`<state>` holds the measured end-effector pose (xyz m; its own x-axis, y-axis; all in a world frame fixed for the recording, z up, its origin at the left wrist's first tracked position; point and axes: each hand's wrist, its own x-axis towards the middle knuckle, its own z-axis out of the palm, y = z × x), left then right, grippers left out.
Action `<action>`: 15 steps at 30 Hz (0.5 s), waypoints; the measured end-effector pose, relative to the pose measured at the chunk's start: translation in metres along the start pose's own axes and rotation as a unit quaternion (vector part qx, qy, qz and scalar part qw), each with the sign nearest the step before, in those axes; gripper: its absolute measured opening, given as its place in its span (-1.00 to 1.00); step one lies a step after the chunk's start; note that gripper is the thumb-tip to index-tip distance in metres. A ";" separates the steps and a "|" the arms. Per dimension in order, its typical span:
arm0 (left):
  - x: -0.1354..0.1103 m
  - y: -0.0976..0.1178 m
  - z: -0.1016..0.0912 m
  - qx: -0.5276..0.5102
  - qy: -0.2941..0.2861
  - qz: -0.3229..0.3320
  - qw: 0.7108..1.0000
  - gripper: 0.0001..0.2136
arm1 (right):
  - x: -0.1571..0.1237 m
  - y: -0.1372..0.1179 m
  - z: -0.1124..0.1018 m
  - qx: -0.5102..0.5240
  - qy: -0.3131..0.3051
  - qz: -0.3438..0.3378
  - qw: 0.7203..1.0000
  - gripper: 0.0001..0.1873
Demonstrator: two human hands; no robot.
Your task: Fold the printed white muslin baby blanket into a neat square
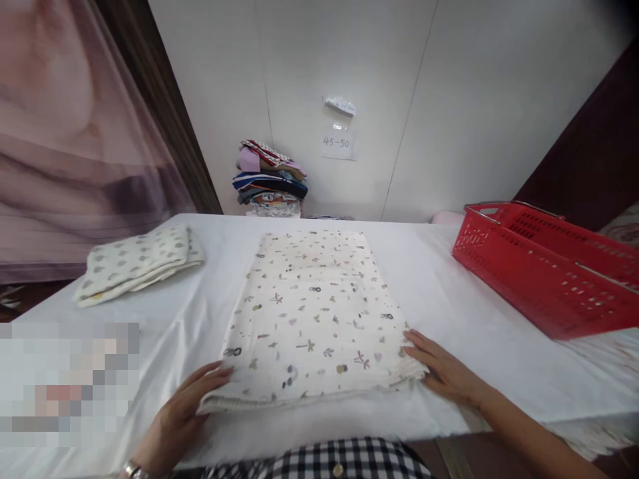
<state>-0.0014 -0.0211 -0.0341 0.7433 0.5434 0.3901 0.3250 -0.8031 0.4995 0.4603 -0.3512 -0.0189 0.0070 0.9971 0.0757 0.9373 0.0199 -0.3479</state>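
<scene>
A folded white cloth (319,319) printed with small palm trees, hearts and other little figures lies flat before me, its layered edge facing my body. My left hand (182,406) is at its near left corner, fingers over the side edge and thumb by the fold. On the opposite side, my right hand (446,372) holds the near right corner, with fingertips on the print and the thumb mostly hidden. The cloth looks smooth, with faint creases across its middle.
A folded cloth with grey motifs (140,259) lies at left on the white-covered table (419,266). At right stands a red plastic basket (539,279) with metal handles. Behind the table's far edge rises a stack of folded clothes (272,183), near a wall label (338,144) reading 45-50.
</scene>
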 end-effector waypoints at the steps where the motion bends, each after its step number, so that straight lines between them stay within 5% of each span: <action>1: 0.002 0.001 -0.001 -0.009 -0.001 -0.007 1.000 -0.71 | 0.002 0.002 0.003 -0.001 0.009 -0.003 1.000 -0.47; 7: 0.008 0.005 -0.008 -0.026 -0.013 -0.032 0.999 -0.68 | 0.011 0.004 0.021 0.073 0.121 0.026 0.990 -0.59; 15: 0.023 0.023 -0.050 -0.002 -0.008 -0.095 0.995 -0.63 | 0.001 -0.018 -0.014 0.122 0.187 0.138 0.965 -0.57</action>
<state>-0.0056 -0.0153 0.0250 0.6778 0.6819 0.2749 0.4590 -0.6846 0.5663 0.4478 -0.3514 0.0004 0.4126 0.8714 0.2654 0.7718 -0.1797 -0.6100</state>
